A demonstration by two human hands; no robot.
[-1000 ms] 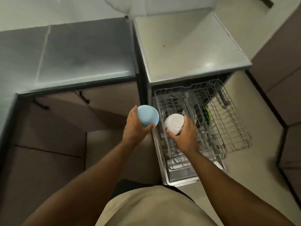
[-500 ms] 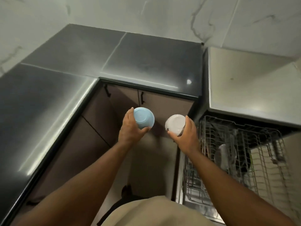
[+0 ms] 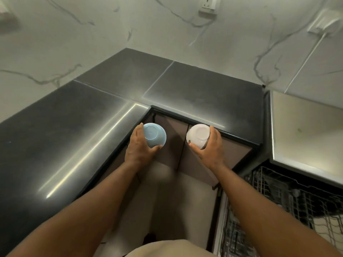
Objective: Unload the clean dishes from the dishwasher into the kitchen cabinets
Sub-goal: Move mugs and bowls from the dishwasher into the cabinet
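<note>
My left hand (image 3: pixel 138 147) grips a light blue bowl (image 3: pixel 155 134), held bottom up near the inner corner of the dark countertop (image 3: pixel 196 93). My right hand (image 3: pixel 210 148) grips a white bowl (image 3: pixel 198 135) with a small dark pattern near its rim, also bottom up, just in front of the counter's edge. Both bowls hover above the closed lower cabinet doors (image 3: pixel 172 145). The dishwasher's pulled-out wire rack (image 3: pixel 289 199) lies at the lower right, apart from both hands.
The L-shaped dark counter wraps around the left and back. A grey dishwasher top (image 3: pixel 306 130) sits at the right. Marble-patterned wall with a socket (image 3: pixel 207 5) rises behind. Pale floor (image 3: pixel 181 201) shows between my arms.
Both hands carried the bowls away from the dishwasher rack, leftward and up toward the counter corner. The view swung left and up, so the rack now sits at the lower right.
</note>
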